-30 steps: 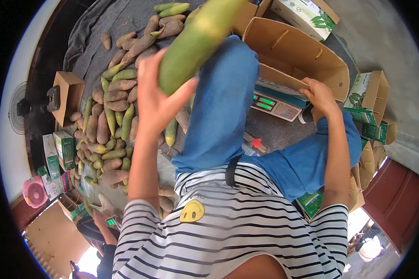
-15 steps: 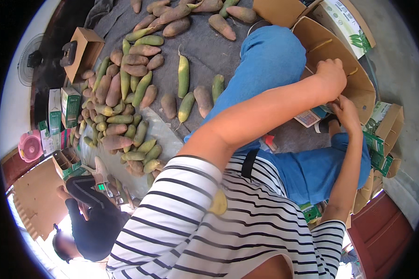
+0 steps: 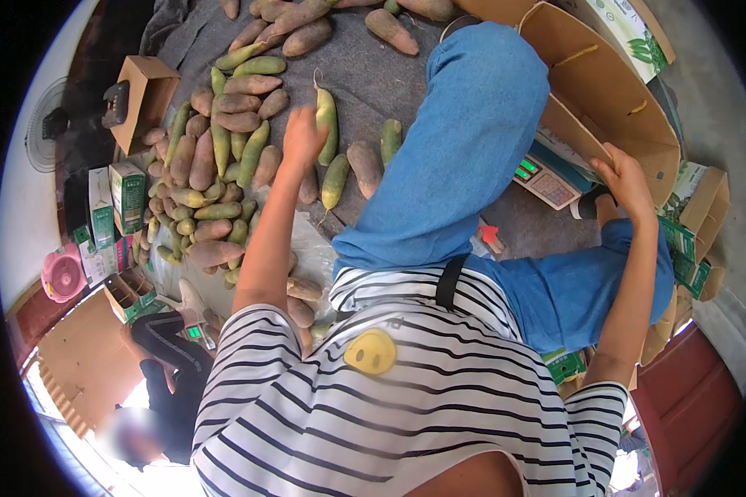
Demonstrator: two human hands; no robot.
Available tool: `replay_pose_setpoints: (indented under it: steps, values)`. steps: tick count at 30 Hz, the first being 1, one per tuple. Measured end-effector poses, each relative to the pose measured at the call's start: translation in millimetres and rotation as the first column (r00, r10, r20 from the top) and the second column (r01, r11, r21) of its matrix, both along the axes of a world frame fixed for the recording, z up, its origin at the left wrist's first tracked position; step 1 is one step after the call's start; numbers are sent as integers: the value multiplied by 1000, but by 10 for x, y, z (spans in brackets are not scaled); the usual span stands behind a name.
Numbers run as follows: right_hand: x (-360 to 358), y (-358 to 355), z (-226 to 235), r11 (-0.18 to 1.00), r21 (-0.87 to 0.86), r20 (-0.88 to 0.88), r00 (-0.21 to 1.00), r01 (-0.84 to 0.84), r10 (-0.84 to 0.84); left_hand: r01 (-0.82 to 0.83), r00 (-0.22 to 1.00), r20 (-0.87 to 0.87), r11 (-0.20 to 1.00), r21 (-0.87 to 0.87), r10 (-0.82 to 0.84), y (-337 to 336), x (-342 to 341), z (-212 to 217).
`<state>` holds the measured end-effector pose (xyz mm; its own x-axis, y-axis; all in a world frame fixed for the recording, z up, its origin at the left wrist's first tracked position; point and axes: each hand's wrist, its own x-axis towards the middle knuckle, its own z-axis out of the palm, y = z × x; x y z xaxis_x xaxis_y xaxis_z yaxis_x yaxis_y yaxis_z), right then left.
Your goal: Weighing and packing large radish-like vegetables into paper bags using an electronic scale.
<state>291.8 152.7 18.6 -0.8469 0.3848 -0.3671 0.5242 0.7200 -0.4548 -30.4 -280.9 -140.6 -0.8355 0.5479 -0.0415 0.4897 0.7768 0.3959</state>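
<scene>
My left hand (image 3: 305, 137) is above the dark cloth, right beside a long green radish (image 3: 327, 124) with a thin root tail. It is smeared by motion and its fingers are mostly hidden, so I cannot tell whether it grips anything. My right hand (image 3: 624, 178) is closed on the near edge of an open cardboard box (image 3: 617, 91) with cord handles. Beneath that edge is a scale (image 3: 547, 178) with a lit green display. Around my left hand lie a shorter green radish (image 3: 334, 182) and a reddish-brown one (image 3: 364, 169).
A heap of green and reddish-brown radishes (image 3: 215, 230) spreads on the left. My bent knee (image 3: 493, 74) rises between the cloth and the box. Further off are a small carton (image 3: 149, 95), a pink fan (image 3: 63, 273) and a seated person (image 3: 170, 364).
My left hand has left the box and swung far left to the radishes. My right hand has stayed at the box, now closed on its edge. The scale's display has come into sight.
</scene>
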Motion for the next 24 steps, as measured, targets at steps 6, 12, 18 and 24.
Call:
replay_pose_setpoints:
  steps: [6, 12, 18, 24]
  values:
    - [21, -58, -51, 999, 22, -76, 996, 48, -46, -418, 838, 263, 872, -255, 479, -1492, 394, -1275]
    - [153, -36, -30, 993, 24, -19, 993, 115, -114, -776, 313, 704, 600, -197, 637, -1389, 635, -1619]
    - [63, -25, -68, 995, 45, 2, 996, 92, -92, -656, 543, 320, 631, -415, 776, -1315, 580, -1798]
    - [-36, -60, -75, 997, 22, -7, 997, 76, -76, -826, 411, 512, 546, -141, 754, -1709, 491, -2104]
